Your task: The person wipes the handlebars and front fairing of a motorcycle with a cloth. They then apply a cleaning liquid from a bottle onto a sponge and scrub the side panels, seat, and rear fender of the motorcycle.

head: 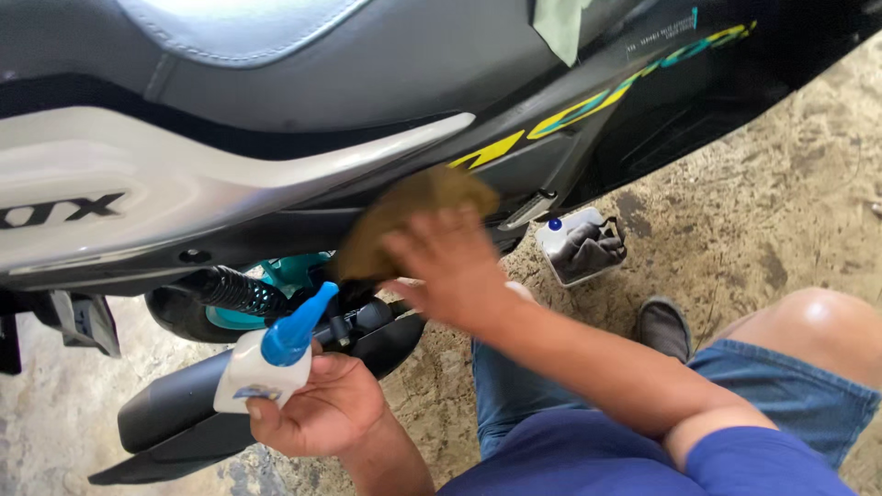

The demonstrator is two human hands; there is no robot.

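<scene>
Gripping a white spray bottle [253,372] with a blue nozzle, the left hand [317,409] is wrapping its fingers around the bottle body low in the frame, nozzle pointing up toward the scooter. Bottle is sitting just in front of the black exhaust muffler [175,418].

Right hand [450,266] is pressing a brownish-yellow cloth [413,216] against the dark side panel [533,156] of the scooter, fingers spread flat over the cloth. Hand and cloth are motion-blurred, so I cannot tell how much of the cloth is pinched.

Person is crouching: blue shorts, bare knee [813,321] at right, dark shoe [663,326] on the concrete floor [781,202].

Behind the muffler, a black coil spring [234,289] and a teal wheel part [294,271] are showing. Beyond the right hand, a small white tub [581,246] holding a dark rag is sitting on the floor under the scooter. Farthest up, the white body panel [184,193] and grey seat [349,55] are filling the frame.
</scene>
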